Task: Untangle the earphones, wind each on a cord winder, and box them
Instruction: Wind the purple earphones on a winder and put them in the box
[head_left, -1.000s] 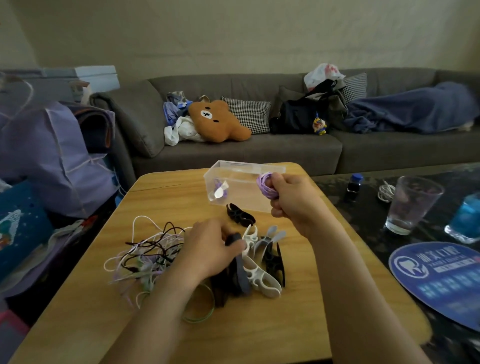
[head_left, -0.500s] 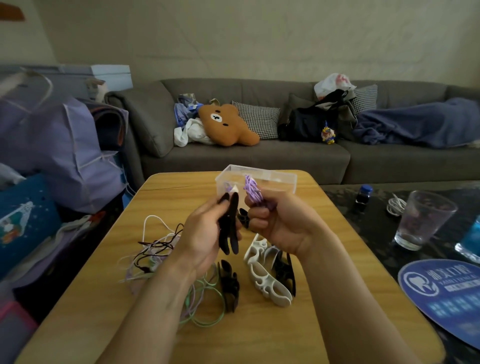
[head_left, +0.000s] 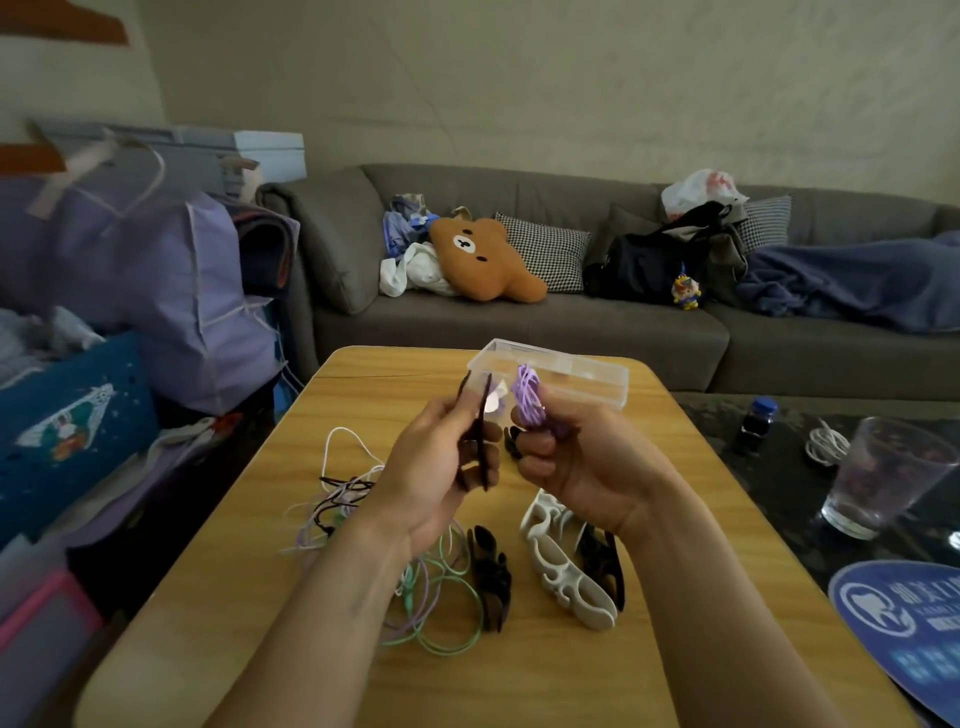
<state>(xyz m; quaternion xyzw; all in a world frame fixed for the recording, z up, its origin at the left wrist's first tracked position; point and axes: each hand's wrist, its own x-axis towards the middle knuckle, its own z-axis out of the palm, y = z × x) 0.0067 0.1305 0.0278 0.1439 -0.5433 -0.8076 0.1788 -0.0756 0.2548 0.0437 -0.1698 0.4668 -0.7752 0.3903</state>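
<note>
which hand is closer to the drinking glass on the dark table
Right. The right hand, gripping the purple earphone bundle, is on the side of the glass. The left hand, holding a black cord winder, is farther away, beyond the right hand.

The right hand curls over the lower part of the bunched purple earphone cord, so its buds and plug cannot be seen. The left hand covers the middle of the black plastic cord winder. The left forearm hides part of the tangled cords near the wooden table's left edge — the strands are too fine to separate. The round blue printed mat is cut off by the right edge.
</note>
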